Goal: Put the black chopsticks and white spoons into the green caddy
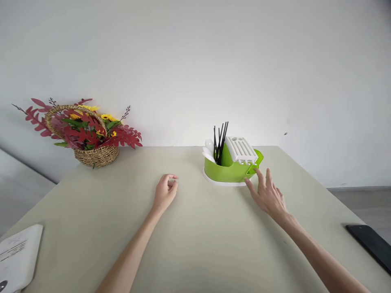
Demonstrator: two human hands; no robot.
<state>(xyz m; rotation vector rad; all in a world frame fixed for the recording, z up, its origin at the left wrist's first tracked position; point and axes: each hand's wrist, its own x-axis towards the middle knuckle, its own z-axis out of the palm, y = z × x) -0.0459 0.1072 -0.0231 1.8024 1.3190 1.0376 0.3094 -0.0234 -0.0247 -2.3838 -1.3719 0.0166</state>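
A green utensil holder (224, 173) with a white base and a white slotted knife block (242, 149) stands near the back of the table. Black chopsticks (219, 148) and white spoons (209, 151) stick up from its left side. At its right end is my right hand (269, 196), fingers spread, thumb and index finger close to the holder's lower edge; whether they touch it I cannot tell. My left hand (165, 192) rests over the table to the left of the holder, its fingers loosely curled with nothing visible in them.
A wicker basket (97, 157) of red leaves and yellow flowers stands at the back left. A white device (23, 254) lies at the front left. On the right edge is a black phone (371, 242). A wall (183, 73) rises behind the table (195, 240).
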